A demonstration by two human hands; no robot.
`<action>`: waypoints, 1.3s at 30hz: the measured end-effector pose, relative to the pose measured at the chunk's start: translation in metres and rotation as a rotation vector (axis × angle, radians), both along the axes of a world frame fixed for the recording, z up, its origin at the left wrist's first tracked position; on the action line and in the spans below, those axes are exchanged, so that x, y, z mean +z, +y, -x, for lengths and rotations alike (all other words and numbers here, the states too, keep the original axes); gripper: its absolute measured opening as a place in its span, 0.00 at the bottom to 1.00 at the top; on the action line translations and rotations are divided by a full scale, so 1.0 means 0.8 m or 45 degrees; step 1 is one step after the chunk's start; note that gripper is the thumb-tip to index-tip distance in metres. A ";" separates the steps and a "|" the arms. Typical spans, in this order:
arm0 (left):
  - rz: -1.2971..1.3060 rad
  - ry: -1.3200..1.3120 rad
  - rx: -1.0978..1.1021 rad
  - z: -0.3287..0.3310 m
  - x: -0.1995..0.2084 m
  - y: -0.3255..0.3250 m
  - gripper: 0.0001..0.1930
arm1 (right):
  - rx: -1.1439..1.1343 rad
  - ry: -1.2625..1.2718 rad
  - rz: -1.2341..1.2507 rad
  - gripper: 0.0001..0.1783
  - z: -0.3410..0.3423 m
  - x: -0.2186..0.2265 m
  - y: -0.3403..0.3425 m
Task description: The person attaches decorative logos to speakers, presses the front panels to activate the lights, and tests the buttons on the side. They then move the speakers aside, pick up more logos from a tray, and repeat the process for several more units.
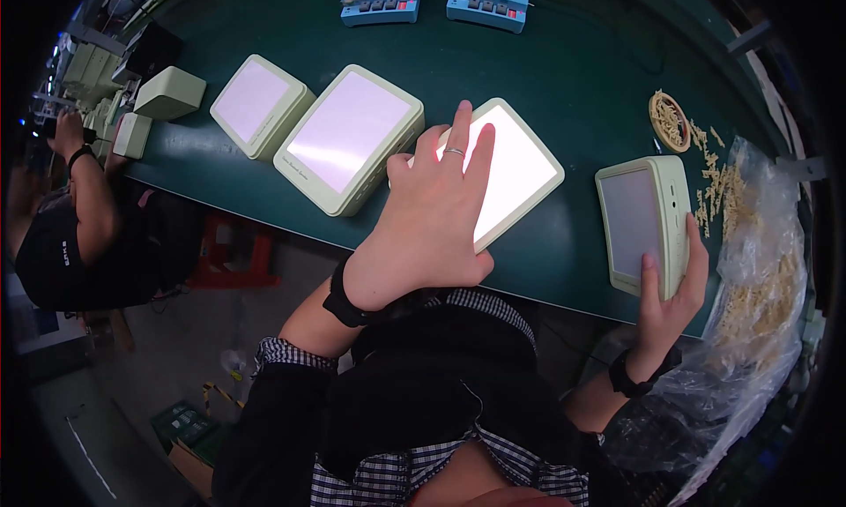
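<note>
A cream-cased device with a brightly lit white screen (522,174) lies on the green table in front of me. My left hand (432,212) lies over its left side, fingers stretched out and apart across the screen, with a ring on one finger. At the right, a similar cream device with an unlit greyish screen (631,220) stands tilted, ports showing on its side. My right hand (674,287) grips its lower right edge, thumb at the front and fingers along the side. Two more devices, a larger one (352,132) and another one (256,106), rest on the left with pale pinkish screens.
Two blue testers with buttons, the left one (379,4) and the right one (487,6), stand at the far edge. On the right are a round dish (670,121) of small tan pieces and a clear plastic bag (762,278) of them. A co-worker's arm (88,185) is at far left.
</note>
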State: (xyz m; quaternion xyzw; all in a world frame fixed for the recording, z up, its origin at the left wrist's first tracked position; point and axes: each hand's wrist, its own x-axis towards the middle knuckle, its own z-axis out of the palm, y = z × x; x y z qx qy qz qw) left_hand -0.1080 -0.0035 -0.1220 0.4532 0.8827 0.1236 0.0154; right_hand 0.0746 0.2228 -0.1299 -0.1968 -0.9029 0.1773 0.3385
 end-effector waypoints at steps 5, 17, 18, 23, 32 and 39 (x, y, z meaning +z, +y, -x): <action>-0.039 0.006 0.017 -0.002 -0.002 0.003 0.54 | -0.003 0.019 0.012 0.31 -0.001 0.000 0.002; -0.055 0.196 0.156 -0.005 -0.006 0.030 0.46 | 0.004 0.027 0.085 0.30 -0.001 -0.002 0.005; -0.020 0.128 0.134 -0.002 -0.002 0.030 0.47 | 0.012 0.034 0.079 0.30 -0.002 -0.006 0.005; 0.041 -0.165 0.150 0.011 0.035 0.031 0.47 | -0.118 0.290 -0.181 0.33 0.001 -0.060 -0.001; -0.290 -0.898 0.077 0.016 0.025 0.040 0.53 | -0.123 0.675 -0.193 0.42 -0.007 -0.092 -0.039; -0.211 -1.201 -0.077 0.015 0.034 0.087 0.52 | 0.001 0.453 -0.312 0.54 0.010 -0.074 -0.061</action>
